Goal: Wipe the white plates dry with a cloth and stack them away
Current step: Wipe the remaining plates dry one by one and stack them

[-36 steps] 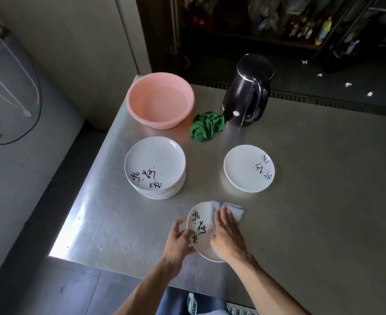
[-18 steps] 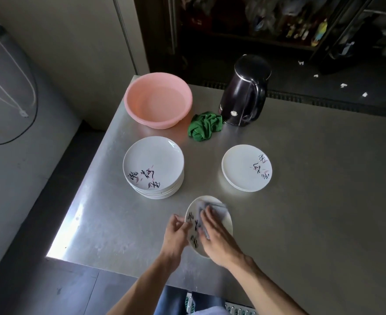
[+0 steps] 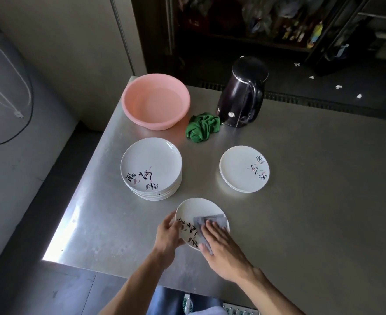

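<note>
- Plate (image 3: 198, 210) under wipe: white with black brush lettering, held tilted just above the near edge of the table (image 3: 301, 212), in front of both stacks.
- Left hand (image 3: 168, 235): gripping the plate's left rim, thumb on the face, fingers curled beneath.
- Right hand (image 3: 221, 244): flat, fingers straight, pressing the grey cloth (image 3: 208, 220) onto the right half of the face; no pinch seen.
- Tall stack (image 3: 151, 164) to the left, low stack (image 3: 244, 169) to the right, well apart. Dried or undried not distinguishable by eye; low one probably the finished pile.
- Handling, judged: rigid, light enough for one hand, smooth-glazed and likely slippery while damp, liable to chip or break on the steel if dropped.
- Best taken at the rim, thumb above and fingers under, as at present. Best lowered flat onto the pile, not slid.
- Cloth, judged: thin, soft, limp; useful only under palm pressure.
- Against one second ago: plate then steeper, nearly edge-on, cloth bunched past its far right rim. Now face turned up to the camera, lettering fully shown, cloth spread over the right half.
- Against half a second ago: right hand moved off the centre toward the right side; left grip unchanged.
- Pink basin (image 3: 155, 101), green rag (image 3: 202, 127), kettle (image 3: 242, 96) and both stacks as before.
</note>
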{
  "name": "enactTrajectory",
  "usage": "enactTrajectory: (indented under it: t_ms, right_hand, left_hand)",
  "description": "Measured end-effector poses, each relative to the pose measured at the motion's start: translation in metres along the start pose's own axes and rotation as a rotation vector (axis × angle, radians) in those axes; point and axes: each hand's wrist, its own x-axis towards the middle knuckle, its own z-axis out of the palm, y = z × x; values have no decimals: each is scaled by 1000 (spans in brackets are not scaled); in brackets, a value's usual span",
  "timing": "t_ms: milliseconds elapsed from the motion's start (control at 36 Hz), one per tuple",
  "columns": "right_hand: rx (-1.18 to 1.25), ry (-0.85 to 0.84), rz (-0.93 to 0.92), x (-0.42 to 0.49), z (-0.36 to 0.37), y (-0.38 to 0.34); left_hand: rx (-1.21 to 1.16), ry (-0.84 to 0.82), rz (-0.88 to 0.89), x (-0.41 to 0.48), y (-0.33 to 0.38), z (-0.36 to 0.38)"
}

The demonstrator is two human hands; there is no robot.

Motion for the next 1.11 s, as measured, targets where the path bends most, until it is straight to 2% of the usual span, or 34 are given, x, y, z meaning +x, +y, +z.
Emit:
enactTrajectory:
  t_ms: [56, 139, 222, 306, 389, 472, 528, 611, 667, 722, 833, 944, 1000, 1056, 1111]
  right_hand:
    - [-3, 28, -93, -6, -5, -8]
    - [-76, 165, -185, -8, -12, -25]
    - [-78, 357, -145, -3, -27, -36]
    - [-29, 420, -99, 3, -44, -35]
    - [232, 521, -24, 2, -63, -32]
    - [592, 551, 217, 6, -86, -23]
    - [893, 545, 347, 7, -96, -11]
    - [1313, 493, 367, 1, -96, 6]
    - [1448, 492, 407, 0, -93, 13]
    - [1374, 518, 530, 4, -87, 20]
    - [968, 554, 692, 9, -67, 23]
    - [682, 508, 585, 12, -48, 9]
    - [441, 514, 495, 16, -41, 4]
    - [214, 369, 436, 22, -35, -5]
    - [188, 195, 317, 25, -26, -16]
  left_hand:
    - [-17, -4, -2, 0, 3, 4]
    - [-55, -24, -16, 0, 5, 11]
    - [-73, -116, -25, -1, 7, 15]
    - [-151, -186, -6, 1, 13, 16]
    - [-237, -92, -8, 5, 16, 15]
    - [-17, 17, 7, 11, 10, 13]
    - [68, -20, -28, 11, 7, 11]
    - [40, -164, -79, 6, 4, 7]
    - [-39, -220, -91, 5, 1, 4]
    - [-101, -247, -94, 4, -2, 3]
    - [-120, -251, -79, -1, -7, 9]
    - [-119, -215, -65, -3, -10, 12]
    - [-105, -189, -65, -3, -12, 15]
    - [-79, -173, -65, -4, -13, 19]
    - [-67, -181, -65, -4, -14, 22]
